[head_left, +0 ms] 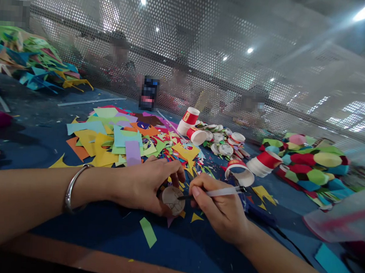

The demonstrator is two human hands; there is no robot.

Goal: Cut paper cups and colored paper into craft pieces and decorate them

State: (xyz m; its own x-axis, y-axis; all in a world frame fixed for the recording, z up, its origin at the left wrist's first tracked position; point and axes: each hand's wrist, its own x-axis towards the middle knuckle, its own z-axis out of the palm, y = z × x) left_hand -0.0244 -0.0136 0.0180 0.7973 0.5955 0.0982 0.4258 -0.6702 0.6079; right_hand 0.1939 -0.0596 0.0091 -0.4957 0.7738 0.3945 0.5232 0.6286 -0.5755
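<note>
My left hand (148, 184) is closed around the edge of a cut-off paper cup bottom (170, 198), a small pale disc with dark lines drawn across its face. In my right hand (219, 209) is a pen (225, 191) with a clear barrel, gripped between thumb and fingers. Its dark tip meets the disc's face near the right side. Scraps of coloured paper (129, 137) lie heaped just beyond my left hand. A red-and-white paper cup ring (244, 177) rests on its side past my right hand.
Stacked paper cups (188, 122) stand near a pile of cup bottoms (222, 145). Coloured paper pieces (319, 165) lie at right, cut paper scraps (38, 62) at far left. A blue tool with a cord (261, 215) sits by my right wrist. A phone (149, 93) leans against the perforated screen (176, 41).
</note>
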